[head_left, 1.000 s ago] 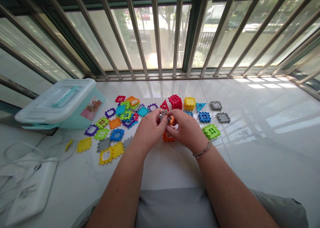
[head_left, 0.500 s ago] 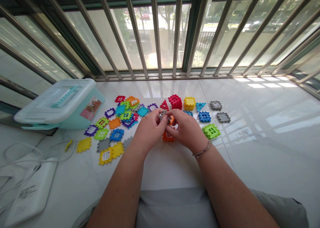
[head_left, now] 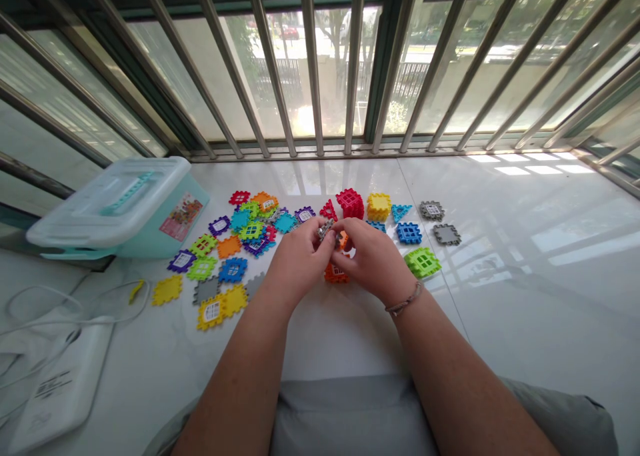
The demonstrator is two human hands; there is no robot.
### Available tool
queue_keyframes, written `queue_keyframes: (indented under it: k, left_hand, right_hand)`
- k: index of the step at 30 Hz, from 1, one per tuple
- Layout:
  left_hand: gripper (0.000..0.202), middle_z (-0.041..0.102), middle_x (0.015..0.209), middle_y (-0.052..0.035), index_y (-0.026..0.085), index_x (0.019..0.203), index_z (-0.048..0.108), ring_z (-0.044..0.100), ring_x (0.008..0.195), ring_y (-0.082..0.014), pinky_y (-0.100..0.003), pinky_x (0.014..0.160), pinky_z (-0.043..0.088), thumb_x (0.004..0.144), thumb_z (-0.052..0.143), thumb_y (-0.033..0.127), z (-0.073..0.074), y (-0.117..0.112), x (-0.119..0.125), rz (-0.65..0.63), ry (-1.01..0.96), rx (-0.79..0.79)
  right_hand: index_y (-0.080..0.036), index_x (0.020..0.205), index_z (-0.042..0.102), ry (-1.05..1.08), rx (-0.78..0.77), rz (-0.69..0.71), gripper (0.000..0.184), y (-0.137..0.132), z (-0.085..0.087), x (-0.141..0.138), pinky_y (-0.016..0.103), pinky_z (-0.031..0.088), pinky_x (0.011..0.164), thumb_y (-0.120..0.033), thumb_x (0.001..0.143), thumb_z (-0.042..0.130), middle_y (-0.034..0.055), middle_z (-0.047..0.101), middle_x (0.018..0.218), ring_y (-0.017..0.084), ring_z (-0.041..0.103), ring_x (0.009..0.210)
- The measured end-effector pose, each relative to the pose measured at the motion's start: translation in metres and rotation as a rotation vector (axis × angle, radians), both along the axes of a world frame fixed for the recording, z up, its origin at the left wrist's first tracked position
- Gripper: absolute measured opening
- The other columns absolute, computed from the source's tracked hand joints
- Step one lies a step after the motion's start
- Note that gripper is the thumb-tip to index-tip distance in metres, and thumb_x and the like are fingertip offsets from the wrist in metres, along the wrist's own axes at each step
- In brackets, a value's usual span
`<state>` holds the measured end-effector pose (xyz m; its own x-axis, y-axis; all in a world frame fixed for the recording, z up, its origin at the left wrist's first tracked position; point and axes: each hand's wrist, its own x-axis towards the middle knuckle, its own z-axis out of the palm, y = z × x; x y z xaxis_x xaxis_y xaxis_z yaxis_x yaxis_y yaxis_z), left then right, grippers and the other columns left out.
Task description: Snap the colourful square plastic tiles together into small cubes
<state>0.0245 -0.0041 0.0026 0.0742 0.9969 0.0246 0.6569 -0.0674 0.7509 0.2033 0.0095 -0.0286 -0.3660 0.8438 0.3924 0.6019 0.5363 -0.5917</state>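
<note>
Between my hands, raised over the floor, is a small grey interlocking building tile (head_left: 325, 229), mostly covered by fingers. My left hand (head_left: 304, 251) is closed on it from the left. From the right, my right hand (head_left: 369, 251) pinches at the same piece, its fingertips meeting those of the left. Below and behind the hands lie orange tiles (head_left: 336, 274), partly hidden. Just beyond stand a red tile stack (head_left: 351, 204) and a red triangular piece (head_left: 329, 210). A yellow stack (head_left: 379, 206) is to their right.
Mixed coloured tiles (head_left: 253, 231) lie in a heap on the left. Blue (head_left: 409, 233), green (head_left: 423, 263) and grey tiles (head_left: 447, 235) sit at right. A lidded turquoise box (head_left: 120, 209), a white power bank (head_left: 65, 383) and cables are far left. Metal bars (head_left: 313, 76) line the window.
Almost nothing differs. Both hands stay closed together around the grey tile in the same place, and the tiles on the floor have not moved.
</note>
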Motion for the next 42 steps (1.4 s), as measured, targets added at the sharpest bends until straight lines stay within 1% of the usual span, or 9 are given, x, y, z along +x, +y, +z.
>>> queue_keyframes:
  k: [3, 9, 15, 24, 37, 42]
  left_hand:
    - [0.033, 0.076, 0.078, -0.0015, 0.025, 0.118, 0.077, 0.069, 0.071, -0.0218, -0.032, 0.067, 0.048, 0.105, 0.06, 0.05, 0.0001, -0.0003, -0.0002, -0.002, 0.005, 0.004]
    - [0.031, 0.076, 0.079, -0.001, 0.025, 0.118, 0.077, 0.068, 0.069, -0.0211, -0.031, 0.065, 0.044, 0.106, 0.06, 0.049, -0.0007, 0.0003, -0.0001, -0.002, 0.016, 0.006]
    - [0.03, 0.077, 0.082, -0.0016, 0.025, 0.118, 0.077, 0.069, 0.073, -0.0218, -0.032, 0.068, 0.045, 0.106, 0.059, 0.046, -0.0009, 0.0007, 0.0002, -0.012, 0.025, 0.006]
    - [0.029, 0.078, 0.085, -0.002, 0.025, 0.115, 0.076, 0.069, 0.075, -0.0222, -0.032, 0.068, 0.043, 0.106, 0.058, 0.046, 0.0001, -0.0001, 0.0006, -0.013, 0.036, -0.001]
    - [0.026, 0.078, 0.088, -0.0044, 0.025, 0.116, 0.075, 0.07, 0.08, -0.0242, -0.032, 0.067, 0.041, 0.107, 0.057, 0.04, -0.0021, 0.0, -0.0001, -0.023, 0.11, -0.002]
    - [0.026, 0.078, 0.089, -0.0053, 0.025, 0.117, 0.075, 0.071, 0.081, -0.0254, -0.032, 0.068, 0.042, 0.107, 0.057, 0.039, -0.002, 0.0002, 0.0002, -0.026, 0.118, 0.005]
  right_hand:
    - [-0.024, 0.109, 0.066, -0.008, -0.002, -0.005, 0.015, -0.0002, 0.0004, -0.0003, 0.032, 0.046, 0.075, -0.021, 0.096, 0.073, 0.0044, 0.076, 0.103, 0.022, 0.07, 0.086]
    - [-0.023, 0.109, 0.067, 0.004, -0.001, 0.0, 0.016, -0.0004, 0.0, -0.0005, 0.032, 0.045, 0.075, -0.02, 0.095, 0.073, 0.004, 0.076, 0.102, 0.021, 0.07, 0.086]
    - [-0.022, 0.109, 0.068, 0.007, -0.007, 0.001, 0.016, -0.0004, 0.0, -0.0004, 0.032, 0.045, 0.075, -0.02, 0.095, 0.073, 0.0043, 0.076, 0.102, 0.021, 0.069, 0.085]
    - [-0.023, 0.109, 0.067, -0.001, -0.009, 0.001, 0.016, -0.0001, 0.0, -0.0003, 0.032, 0.046, 0.076, -0.02, 0.095, 0.073, 0.0044, 0.076, 0.103, 0.021, 0.07, 0.085]
    - [-0.022, 0.109, 0.067, -0.034, -0.03, -0.008, 0.016, -0.0001, -0.0018, -0.0014, 0.033, 0.046, 0.075, -0.02, 0.095, 0.073, 0.0051, 0.076, 0.103, 0.022, 0.069, 0.084]
    - [-0.023, 0.109, 0.066, -0.044, -0.042, -0.007, 0.016, 0.0002, -0.0011, -0.0018, 0.033, 0.046, 0.076, -0.019, 0.095, 0.072, 0.0047, 0.077, 0.103, 0.022, 0.069, 0.085]
